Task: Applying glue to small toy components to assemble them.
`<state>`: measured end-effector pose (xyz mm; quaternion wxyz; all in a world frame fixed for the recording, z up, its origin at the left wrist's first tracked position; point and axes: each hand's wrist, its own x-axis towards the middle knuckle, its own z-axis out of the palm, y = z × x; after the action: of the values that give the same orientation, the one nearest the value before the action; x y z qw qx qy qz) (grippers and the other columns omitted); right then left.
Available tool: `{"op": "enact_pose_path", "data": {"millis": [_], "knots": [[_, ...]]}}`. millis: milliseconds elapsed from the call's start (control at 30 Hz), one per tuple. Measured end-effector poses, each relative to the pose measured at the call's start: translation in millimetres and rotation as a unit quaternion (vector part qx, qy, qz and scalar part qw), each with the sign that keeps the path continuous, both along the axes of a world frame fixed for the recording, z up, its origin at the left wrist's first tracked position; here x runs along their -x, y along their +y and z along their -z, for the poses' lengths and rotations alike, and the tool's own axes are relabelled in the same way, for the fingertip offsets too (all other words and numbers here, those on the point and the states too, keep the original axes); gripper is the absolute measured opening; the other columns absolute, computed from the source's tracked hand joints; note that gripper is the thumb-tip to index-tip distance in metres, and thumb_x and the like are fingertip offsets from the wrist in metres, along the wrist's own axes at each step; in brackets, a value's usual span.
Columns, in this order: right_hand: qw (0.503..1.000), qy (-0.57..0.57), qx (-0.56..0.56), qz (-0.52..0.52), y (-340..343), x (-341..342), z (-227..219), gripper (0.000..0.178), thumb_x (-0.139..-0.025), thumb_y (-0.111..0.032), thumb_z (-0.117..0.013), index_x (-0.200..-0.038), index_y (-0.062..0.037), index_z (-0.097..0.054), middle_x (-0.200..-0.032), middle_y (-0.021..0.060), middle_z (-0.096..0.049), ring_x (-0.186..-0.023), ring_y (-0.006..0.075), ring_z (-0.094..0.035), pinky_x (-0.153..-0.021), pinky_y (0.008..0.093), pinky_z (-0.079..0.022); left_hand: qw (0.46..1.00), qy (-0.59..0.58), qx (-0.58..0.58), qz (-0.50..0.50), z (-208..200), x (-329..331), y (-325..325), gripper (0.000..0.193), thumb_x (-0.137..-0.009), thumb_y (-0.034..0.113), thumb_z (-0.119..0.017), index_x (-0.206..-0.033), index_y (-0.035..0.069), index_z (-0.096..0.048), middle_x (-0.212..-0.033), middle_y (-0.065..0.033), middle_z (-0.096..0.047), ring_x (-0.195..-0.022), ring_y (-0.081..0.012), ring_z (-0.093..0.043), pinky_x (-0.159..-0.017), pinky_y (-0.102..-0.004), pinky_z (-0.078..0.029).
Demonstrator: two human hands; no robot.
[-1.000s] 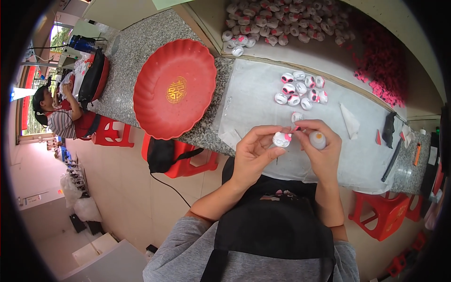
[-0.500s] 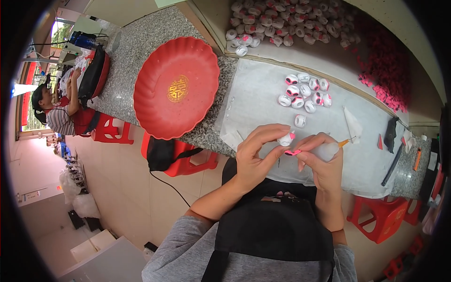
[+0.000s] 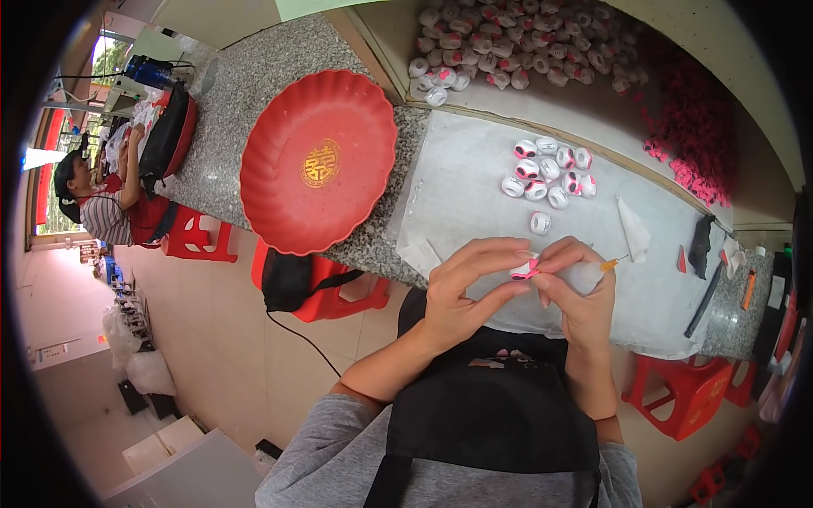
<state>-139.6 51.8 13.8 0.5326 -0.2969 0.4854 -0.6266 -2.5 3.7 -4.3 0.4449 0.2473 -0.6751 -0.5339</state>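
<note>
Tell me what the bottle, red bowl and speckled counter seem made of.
Bottle: probably thin plastic, from its cloudy, translucent-looking white body.
Red bowl: likely moulded plastic, with a dull sheen and regular scalloped rim.
Speckled counter: granite or imitation stone, by its grey-and-black grain; the surface looks smooth.

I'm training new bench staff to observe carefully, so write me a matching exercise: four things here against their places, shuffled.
Things:
1. Round red dish with a scalloped rim
2. Small rounded white piece with pink trim
3. Translucent white bottle with an orange tip
4. Heap of tiny bright-pink pieces

Places:
A. Tucked in the right hand
B. Toward the right end of the shelf
C. On the speckled grey counter
D. At the left hand's fingertips

Pairs: 1-C, 2-D, 3-A, 4-B
</note>
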Motion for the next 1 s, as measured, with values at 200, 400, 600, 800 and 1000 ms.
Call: {"op": "enact_pose_path", "data": {"millis": [200,400,600,800,1000], "knots": [[0.989,0.132,0.058,0.042,4,-5,12,0.018,-0.06,0.007,-0.059,-0.074,0.0005,-0.049,-0.07,0.0074,-0.046,-0.052,0.0084,-0.044,-0.041,0.017,-0.034,0.985,0.099,-0.137,0.029,2,1,1,0.027,-0.07,-0.001,-0.056,-0.096,-0.001,-0.05,-0.1,-0.0187,-0.049,-0.091,-0.0213,-0.05,-0.076,-0.0287,-0.042],[0.998,0.01,0.029,-0.047,-2,-4,-6,0.034,-0.06,0.004,-0.064,-0.091,-0.001,-0.052,-0.065,0.0012,-0.049,-0.058,0.006,-0.045,-0.053,0.0185,-0.035,0.965,0.153,-0.206,0.059,3,-4,2,0.026,-0.071,-0.006,-0.052,-0.096,-0.003,-0.051,-0.101,-0.0153,-0.049,-0.096,-0.0201,-0.047,-0.08,-0.0283,-0.039],[0.995,-0.022,0.002,-0.1,-2,-3,4,0.029,-0.063,0.001,-0.065,-0.089,-0.0008,-0.054,-0.066,0.0012,-0.051,-0.057,0.0046,-0.044,-0.049,0.0165,-0.034,0.979,0.123,-0.155,0.052,4,-6,5,0.025,-0.072,-0.003,-0.053,-0.096,-0.003,-0.051,-0.099,-0.0147,-0.051,-0.095,-0.0206,-0.048,-0.081,-0.0293,-0.037],[0.997,-0.008,0.034,-0.074,1,-8,7,0.026,-0.064,-0.002,-0.065,-0.087,-0.0004,-0.055,-0.065,0.001,-0.051,-0.058,0.0044,-0.044,-0.05,0.0166,-0.035,0.982,0.121,-0.128,0.066,3,-6,3,0.022,-0.072,0.0,-0.053,-0.094,-0.002,-0.052,-0.097,-0.0145,-0.053,-0.093,-0.0225,-0.049,-0.08,-0.0301,-0.038],[0.997,-0.027,0.02,-0.072,0,-10,11,0.024,-0.064,-0.002,-0.065,-0.086,-0.0005,-0.055,-0.064,0.0018,-0.052,-0.054,0.0048,-0.044,-0.047,0.0171,-0.034,0.987,0.105,-0.106,0.067,8,-9,-1,0.02,-0.074,0.003,-0.053,-0.093,-0.001,-0.052,-0.094,-0.0122,-0.054,-0.092,-0.0208,-0.05,-0.091,-0.0374,-0.029]]}}
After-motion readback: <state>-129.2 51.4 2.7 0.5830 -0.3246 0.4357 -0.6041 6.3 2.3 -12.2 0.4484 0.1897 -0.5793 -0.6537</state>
